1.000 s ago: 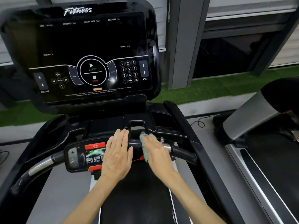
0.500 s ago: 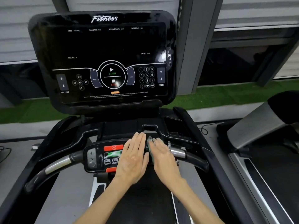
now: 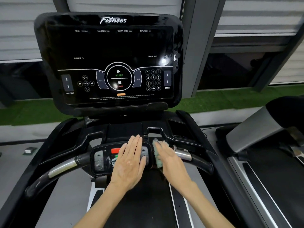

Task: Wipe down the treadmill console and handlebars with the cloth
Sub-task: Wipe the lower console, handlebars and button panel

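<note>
The treadmill's black console [image 3: 108, 51] stands upright ahead, its screen dark, with START, STOP and a number pad printed on it. Below it the handlebar [image 3: 62, 167] curves across, carrying a small control panel [image 3: 99, 159] with a red button. My left hand [image 3: 130, 162] lies flat on that panel, fingers straight. My right hand [image 3: 171, 159] presses a pale green cloth [image 3: 157, 155] onto the bar just right of the panel, fingers straight over it. The cloth shows only at the hand's left edge and fingertips.
A silver grip section [image 3: 182, 154] shows right of my right hand. The black belt [image 3: 139, 203] runs below my arms. A second treadmill [image 3: 263, 145] stands close on the right. Green turf [image 3: 230, 97] and grey shutters lie beyond the console.
My view has shifted so the console sits further right and lower in frame. Both hands stay on the bar; the right hand with the cloth has slid slightly right, away from the left hand.
</note>
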The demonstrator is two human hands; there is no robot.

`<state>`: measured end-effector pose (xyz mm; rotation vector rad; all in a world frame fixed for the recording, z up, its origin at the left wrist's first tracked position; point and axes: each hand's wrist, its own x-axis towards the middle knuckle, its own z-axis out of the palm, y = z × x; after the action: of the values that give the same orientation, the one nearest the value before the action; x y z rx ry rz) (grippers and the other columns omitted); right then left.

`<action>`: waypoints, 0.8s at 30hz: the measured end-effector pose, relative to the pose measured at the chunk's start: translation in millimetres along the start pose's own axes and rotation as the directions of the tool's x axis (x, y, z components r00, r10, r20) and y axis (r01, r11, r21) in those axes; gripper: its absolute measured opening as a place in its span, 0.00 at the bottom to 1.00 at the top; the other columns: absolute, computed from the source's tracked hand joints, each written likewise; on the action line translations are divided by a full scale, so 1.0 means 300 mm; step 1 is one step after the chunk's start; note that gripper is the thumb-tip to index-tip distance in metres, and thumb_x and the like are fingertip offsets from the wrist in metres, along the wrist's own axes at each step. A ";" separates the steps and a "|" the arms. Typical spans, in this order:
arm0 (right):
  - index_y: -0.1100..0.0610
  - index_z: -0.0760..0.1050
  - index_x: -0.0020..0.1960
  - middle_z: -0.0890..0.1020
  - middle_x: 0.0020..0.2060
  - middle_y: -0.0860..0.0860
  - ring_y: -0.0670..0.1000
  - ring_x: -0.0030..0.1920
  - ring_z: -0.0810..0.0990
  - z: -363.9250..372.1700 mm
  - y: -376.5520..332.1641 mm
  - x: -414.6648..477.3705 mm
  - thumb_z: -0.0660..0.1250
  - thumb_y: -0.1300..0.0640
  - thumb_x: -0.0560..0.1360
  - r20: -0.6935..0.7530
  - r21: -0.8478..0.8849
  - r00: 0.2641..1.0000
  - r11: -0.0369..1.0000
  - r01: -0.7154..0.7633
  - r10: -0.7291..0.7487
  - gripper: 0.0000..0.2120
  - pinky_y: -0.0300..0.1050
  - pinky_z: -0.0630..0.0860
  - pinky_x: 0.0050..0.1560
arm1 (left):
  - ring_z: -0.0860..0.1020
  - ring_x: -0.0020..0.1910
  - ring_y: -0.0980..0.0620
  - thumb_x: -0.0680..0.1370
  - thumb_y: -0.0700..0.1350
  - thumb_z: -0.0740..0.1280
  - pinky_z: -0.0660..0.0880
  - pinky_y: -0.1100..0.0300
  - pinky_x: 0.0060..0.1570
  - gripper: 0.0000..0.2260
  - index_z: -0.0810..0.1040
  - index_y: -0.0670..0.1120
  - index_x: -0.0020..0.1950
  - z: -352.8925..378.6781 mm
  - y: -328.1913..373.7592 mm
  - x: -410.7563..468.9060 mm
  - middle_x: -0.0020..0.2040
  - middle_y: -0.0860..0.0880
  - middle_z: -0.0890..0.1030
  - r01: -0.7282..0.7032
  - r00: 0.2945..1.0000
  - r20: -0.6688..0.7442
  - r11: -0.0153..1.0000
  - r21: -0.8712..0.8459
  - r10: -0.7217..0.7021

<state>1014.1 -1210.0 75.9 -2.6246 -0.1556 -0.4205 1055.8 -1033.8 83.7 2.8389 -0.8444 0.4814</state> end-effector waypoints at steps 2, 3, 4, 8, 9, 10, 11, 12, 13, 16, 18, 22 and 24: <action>0.56 0.64 0.73 0.72 0.67 0.54 0.54 0.67 0.72 -0.020 0.043 -0.020 0.61 0.74 0.71 -0.004 0.019 0.996 0.996 -0.084 0.084 0.33 0.46 0.73 0.64 | 0.64 0.75 0.44 0.81 0.50 0.53 0.59 0.50 0.73 0.26 0.63 0.38 0.76 -0.006 -0.005 0.002 0.75 0.41 0.67 -0.011 1.000 -0.003 1.000 -0.015 0.011; 0.56 0.65 0.72 0.74 0.64 0.54 0.54 0.63 0.75 -0.026 0.057 -0.021 0.61 0.73 0.72 -0.017 0.025 0.991 0.990 -0.136 0.136 0.30 0.45 0.75 0.59 | 0.65 0.75 0.44 0.81 0.50 0.54 0.60 0.49 0.72 0.26 0.64 0.38 0.76 -0.008 -0.005 0.003 0.74 0.41 0.68 -0.013 1.000 -0.007 1.000 -0.022 0.013; 0.56 0.67 0.70 0.75 0.61 0.53 0.53 0.60 0.76 -0.028 0.057 -0.016 0.60 0.72 0.73 -0.025 0.019 0.984 0.984 -0.177 0.177 0.27 0.44 0.76 0.56 | 0.66 0.74 0.44 0.81 0.50 0.54 0.60 0.49 0.71 0.26 0.64 0.38 0.75 -0.010 -0.003 0.003 0.74 0.41 0.68 -0.012 1.000 -0.009 0.999 -0.033 0.012; 0.55 0.71 0.65 0.76 0.57 0.50 0.50 0.57 0.77 0.012 -0.045 0.034 0.61 0.66 0.76 -0.049 0.019 0.993 0.994 -0.109 0.110 0.19 0.37 0.74 0.54 | 0.66 0.74 0.43 0.81 0.49 0.54 0.60 0.49 0.71 0.26 0.64 0.38 0.75 -0.009 -0.001 0.002 0.73 0.41 0.69 -0.020 1.000 -0.013 0.998 -0.054 0.019; 0.56 0.70 0.68 0.76 0.61 0.51 0.51 0.62 0.75 0.026 -0.059 0.033 0.62 0.67 0.75 -0.051 0.002 0.995 0.997 -0.081 0.081 0.22 0.39 0.73 0.60 | 0.66 0.74 0.43 0.81 0.49 0.53 0.60 0.50 0.72 0.26 0.63 0.38 0.75 -0.009 -0.004 0.003 0.73 0.41 0.69 -0.025 1.000 -0.018 0.998 -0.051 0.024; 0.56 0.69 0.70 0.75 0.65 0.53 0.51 0.67 0.72 0.025 -0.062 0.023 0.64 0.69 0.74 -0.048 0.007 0.996 0.997 -0.071 0.071 0.26 0.42 0.70 0.65 | 0.66 0.73 0.43 0.80 0.50 0.53 0.60 0.50 0.72 0.26 0.63 0.38 0.75 -0.009 -0.007 0.002 0.73 0.40 0.69 -0.028 0.999 -0.022 0.998 -0.052 0.027; 0.56 0.68 0.72 0.73 0.67 0.53 0.51 0.69 0.70 0.014 -0.054 0.013 0.63 0.70 0.74 -0.043 0.020 0.997 0.998 -0.066 0.066 0.28 0.44 0.70 0.67 | 0.67 0.73 0.43 0.80 0.49 0.54 0.60 0.50 0.72 0.25 0.64 0.38 0.75 -0.011 -0.009 0.002 0.73 0.40 0.70 -0.030 0.999 -0.029 0.998 -0.059 0.028; 0.55 0.67 0.72 0.73 0.67 0.52 0.51 0.68 0.71 -0.001 -0.038 0.001 0.62 0.71 0.74 -0.031 0.033 0.998 0.998 -0.058 0.059 0.29 0.45 0.72 0.65 | 0.67 0.73 0.43 0.80 0.49 0.54 0.61 0.50 0.72 0.25 0.64 0.38 0.75 -0.014 -0.007 0.002 0.72 0.40 0.70 -0.029 0.999 -0.033 0.997 -0.065 0.027; 0.54 0.67 0.72 0.75 0.64 0.50 0.50 0.63 0.75 -0.017 -0.021 -0.008 0.61 0.70 0.74 -0.022 0.042 0.997 0.996 -0.073 0.074 0.28 0.44 0.76 0.60 | 0.68 0.72 0.43 0.80 0.49 0.54 0.63 0.49 0.71 0.25 0.65 0.37 0.74 -0.016 -0.004 0.002 0.72 0.40 0.71 -0.028 0.999 -0.034 0.997 -0.070 0.026; 0.55 0.72 0.63 0.79 0.50 0.50 0.51 0.47 0.81 -0.034 0.005 0.034 0.61 0.69 0.74 -0.043 0.046 0.979 0.979 -0.199 0.201 0.20 0.46 0.79 0.45 | 0.68 0.72 0.42 0.81 0.49 0.53 0.68 0.47 0.70 0.25 0.65 0.37 0.74 -0.018 0.000 0.002 0.72 0.40 0.71 -0.021 0.999 -0.031 0.997 -0.068 0.019; 0.56 0.75 0.60 0.81 0.48 0.51 0.51 0.45 0.82 -0.023 -0.025 0.073 0.62 0.68 0.74 -0.046 0.028 0.984 0.985 -0.171 0.173 0.17 0.47 0.80 0.45 | 0.68 0.72 0.42 0.81 0.49 0.53 0.68 0.46 0.70 0.25 0.65 0.37 0.74 -0.017 0.000 0.001 0.72 0.40 0.71 -0.018 1.000 -0.025 0.997 -0.070 0.016; 0.54 0.72 0.67 0.80 0.54 0.49 0.49 0.51 0.80 -0.030 -0.067 0.042 0.60 0.69 0.74 -0.035 0.090 0.999 0.996 -0.025 0.029 0.23 0.44 0.79 0.51 | 0.69 0.72 0.42 0.81 0.49 0.53 0.69 0.47 0.69 0.25 0.66 0.37 0.74 -0.018 -0.005 0.002 0.72 0.40 0.71 -0.027 0.999 -0.039 0.996 -0.080 0.024; 0.52 0.72 0.67 0.79 0.58 0.48 0.48 0.54 0.80 -0.043 -0.041 0.025 0.61 0.71 0.74 -0.042 0.072 0.998 0.997 -0.037 0.040 0.25 0.44 0.79 0.54 | 0.69 0.72 0.43 0.81 0.49 0.52 0.69 0.47 0.69 0.25 0.66 0.37 0.74 -0.021 -0.007 0.001 0.72 0.40 0.71 -0.037 0.999 -0.032 0.997 -0.073 0.035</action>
<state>1015.6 -1205.0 94.6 -2.5419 -0.1039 -0.4498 1055.5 -1030.7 89.5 2.7467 -0.8904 0.4868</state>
